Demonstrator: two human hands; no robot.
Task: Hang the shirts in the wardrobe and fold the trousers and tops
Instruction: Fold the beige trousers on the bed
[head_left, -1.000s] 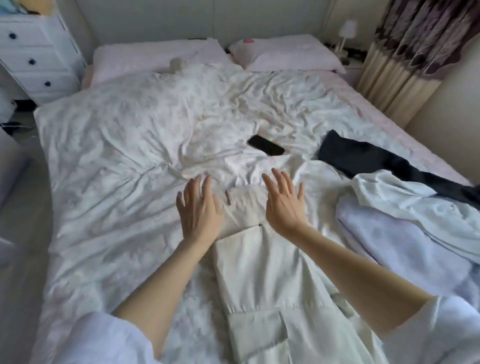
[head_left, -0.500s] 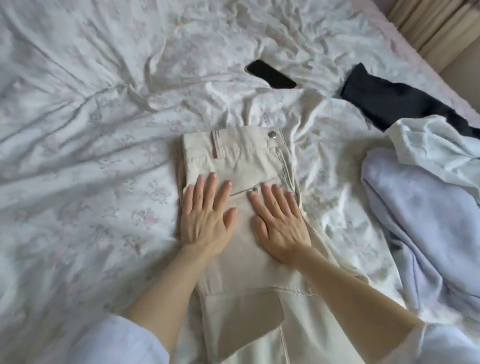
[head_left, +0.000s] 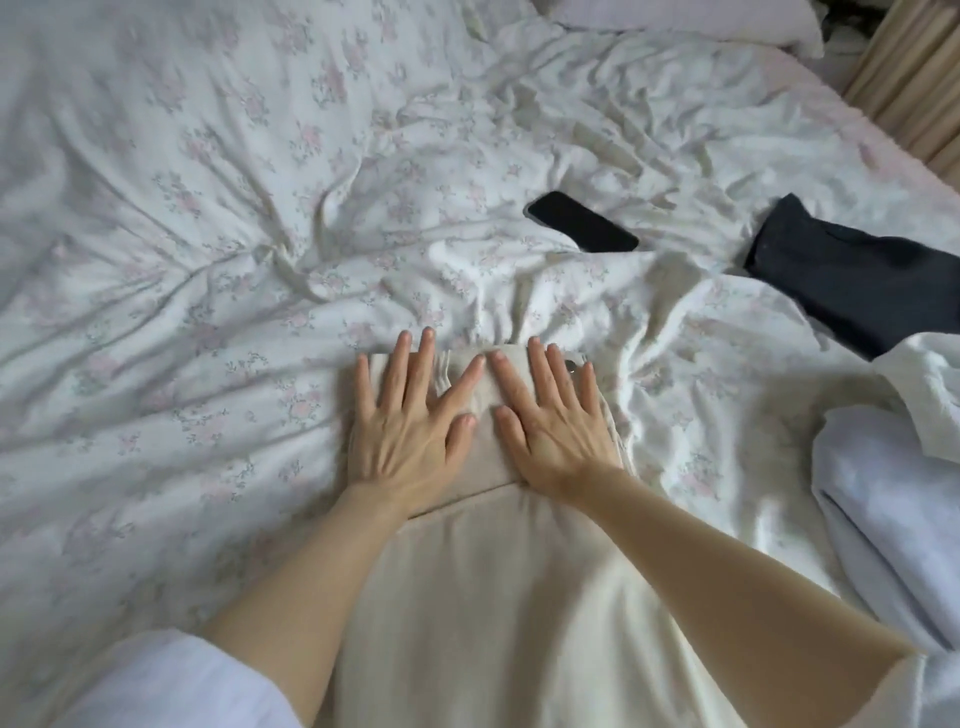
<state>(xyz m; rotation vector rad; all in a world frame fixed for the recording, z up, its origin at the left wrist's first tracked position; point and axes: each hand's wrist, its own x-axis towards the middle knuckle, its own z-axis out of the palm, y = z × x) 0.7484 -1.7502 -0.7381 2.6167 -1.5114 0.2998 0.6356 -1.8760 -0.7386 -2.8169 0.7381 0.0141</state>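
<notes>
Cream trousers (head_left: 493, 597) lie flat on the bed (head_left: 208, 234), waistband end pointing away from the person, the legs running back under the forearms toward the bottom edge of the view. Both hands rest palm-down on the waistband end, side by side. The left hand (head_left: 410, 421) lies spread wide, fingers straight and fanned, with its fingertips reaching just past the far edge of the trousers onto the floral duvet. The right hand (head_left: 556, 421) is likewise flat and wide open, fingers straight, pressing on the trousers; a small metal button shows between two of its fingers near the waistband corner. Neither hand grips anything. The thumbs nearly meet over the middle of the trousers.

Beyond the trousers and a little to their right, a black phone (head_left: 582, 221) lies on the rumpled duvet, apart from them. Further right of the trousers sits a dark garment (head_left: 852, 270), and nearer the person a white garment (head_left: 930, 384) overlaps its near end. A pale lilac garment (head_left: 893, 519) lies well to the right of the trousers, at the frame edge. White sleeves cover the upper arms.
</notes>
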